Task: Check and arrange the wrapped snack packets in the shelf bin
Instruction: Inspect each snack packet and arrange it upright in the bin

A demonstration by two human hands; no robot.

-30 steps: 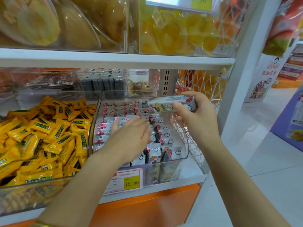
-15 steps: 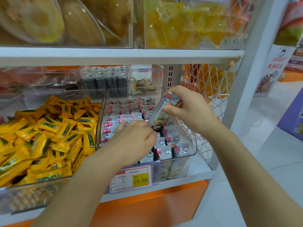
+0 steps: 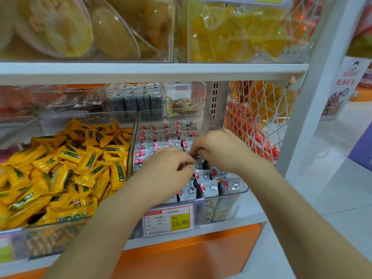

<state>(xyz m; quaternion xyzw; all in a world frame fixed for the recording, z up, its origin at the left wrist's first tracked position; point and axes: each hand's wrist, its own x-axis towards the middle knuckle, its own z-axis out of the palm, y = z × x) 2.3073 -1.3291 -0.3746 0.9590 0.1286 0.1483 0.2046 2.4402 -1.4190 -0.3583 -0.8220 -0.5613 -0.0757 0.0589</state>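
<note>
Silver packets with a red mark and a white cloud on each top fill the clear bin on the lower shelf, and both my hands are down among them near its middle. My left hand comes in from the lower left with the forearm rising steeply. Its back faces up, the knuckles are bent and the fingertips are tucked under toward the right. Whether it grips a packet I cannot tell, since the fingers hide what lies beneath. My right hand reaches in from the lower right, wrist over the bin's right wall, back up and fingers curled leftward. Its thumb and fingertips are drawn together, pinching the top of one of the silver packets just beside my left fingertips. The two hands almost touch.

The packets stand on end in rows that run left to right, one row behind another to the back of the bin. Their long axis runs up and down, marked ends up, and their bodies show through the front wall. Those nearest the front lean a little unevenly.

A price tag reading 15.80 is clipped to the bin's front. Yellow packets lie heaped loosely in the next bin on the left. White wire mesh closes the right side.
</note>
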